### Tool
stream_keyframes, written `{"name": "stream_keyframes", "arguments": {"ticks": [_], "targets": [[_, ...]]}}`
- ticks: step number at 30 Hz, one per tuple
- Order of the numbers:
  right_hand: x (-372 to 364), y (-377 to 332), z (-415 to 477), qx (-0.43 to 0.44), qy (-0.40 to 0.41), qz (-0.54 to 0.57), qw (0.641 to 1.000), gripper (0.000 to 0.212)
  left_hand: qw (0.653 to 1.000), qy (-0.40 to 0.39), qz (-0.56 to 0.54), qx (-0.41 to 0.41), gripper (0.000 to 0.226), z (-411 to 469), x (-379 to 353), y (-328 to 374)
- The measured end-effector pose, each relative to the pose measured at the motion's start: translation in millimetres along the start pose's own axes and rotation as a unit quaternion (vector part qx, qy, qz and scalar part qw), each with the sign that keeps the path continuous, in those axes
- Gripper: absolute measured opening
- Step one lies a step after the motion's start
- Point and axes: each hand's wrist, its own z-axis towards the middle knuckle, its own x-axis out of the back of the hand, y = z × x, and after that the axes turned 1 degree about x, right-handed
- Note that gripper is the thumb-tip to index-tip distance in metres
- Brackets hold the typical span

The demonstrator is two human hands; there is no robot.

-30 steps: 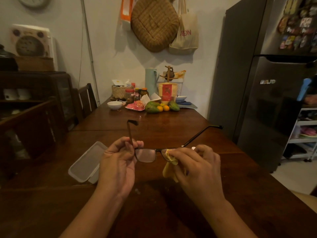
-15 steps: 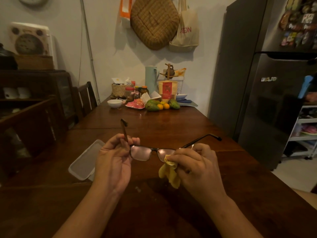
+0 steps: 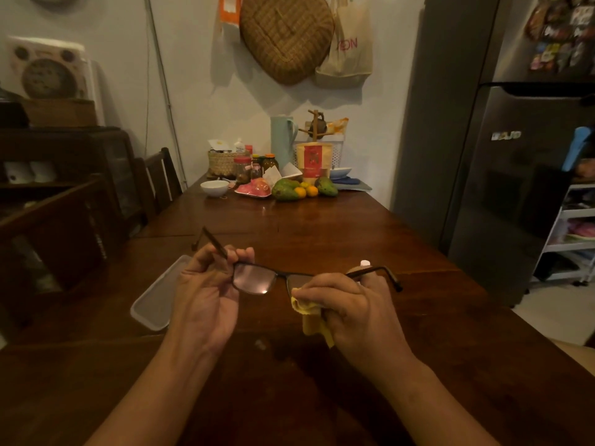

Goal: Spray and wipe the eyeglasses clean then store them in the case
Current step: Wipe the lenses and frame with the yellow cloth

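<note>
Dark-framed eyeglasses point(image 3: 256, 278) hang above the wooden table point(image 3: 322, 239), temples unfolded and pointing away from me. My left hand point(image 3: 206, 294) pinches the frame at its left hinge. My right hand point(image 3: 351, 304) presses a yellow cloth point(image 3: 310, 320) around the right lens, which is hidden by fingers and cloth. A small white-capped bottle point(image 3: 364, 263) peeks out behind my right hand. The clear plastic case point(image 3: 154, 300) lies open on the table left of my left hand.
At the table's far end stand a white bowl point(image 3: 214, 187), jars, a basket, fruit point(image 3: 289, 189) and a pale jug point(image 3: 283, 141). A dark fridge point(image 3: 502, 175) rises on the right. A chair point(image 3: 161, 178) and dark cabinet line the left side.
The glasses have tilted and dropped slightly, the right temple swinging down and right. My right hand keeps the cloth on the right lens; the left lens now catches a glint.
</note>
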Motion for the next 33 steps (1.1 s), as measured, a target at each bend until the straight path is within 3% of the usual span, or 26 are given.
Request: {"name": "stream_keyframes", "arguments": {"ticks": [3, 6, 10, 14, 16, 20, 23, 25, 27, 31, 33], "targets": [[2, -1, -1, 0.021, 0.038, -0.041, 0.998, 0.035, 1.000, 0.000, 0.004, -0.009, 0.023, 2, 2, 1], [3, -4, 0, 0.008, 0.074, -0.081, 0.994, 0.036, 1.000, -0.015, 0.005, -0.008, 0.012, 1, 1, 1], [-2, -9, 1, -0.015, 0.051, -0.077, 0.996, 0.044, 0.999, -0.043, 0.014, -0.010, 0.012, -1, -1, -2], [-2, -6, 0, -0.042, 0.039, -0.046, 0.997, 0.039, 0.999, -0.036, 0.018, 0.004, 0.012, 0, 2, -6], [-2, -3, -1, -0.054, 0.034, -0.045, 0.997, 0.042, 0.999, -0.043, 0.006, 0.012, 0.024, 0, 4, -8], [3, 5, -2, -0.057, 0.015, -0.068, 0.996, 0.037, 1.000, 0.008, 0.017, 0.024, 0.015, 0, 6, -9], [0, 12, -5, -0.063, 0.008, -0.082, 0.995, 0.029, 0.997, 0.065, 0.018, 0.041, 0.042, 1, 6, -6], [-3, 15, -6, -0.068, -0.001, -0.062, 0.996, 0.021, 0.995, 0.098, 0.015, 0.033, 0.040, 2, 4, -4], [-4, 18, -7, -0.085, -0.007, -0.040, 0.996, 0.027, 0.992, 0.123, 0.011, 0.021, 0.036, 3, 4, -1], [-10, 26, -8, -0.090, -0.039, -0.016, 0.995, 0.028, 0.993, 0.119, 0.005, 0.014, 0.030, 1, 1, 1], [-6, 19, -6, -0.074, -0.006, -0.037, 0.997, 0.027, 0.993, 0.113, 0.002, 0.010, 0.029, 0, -1, 0]]}}
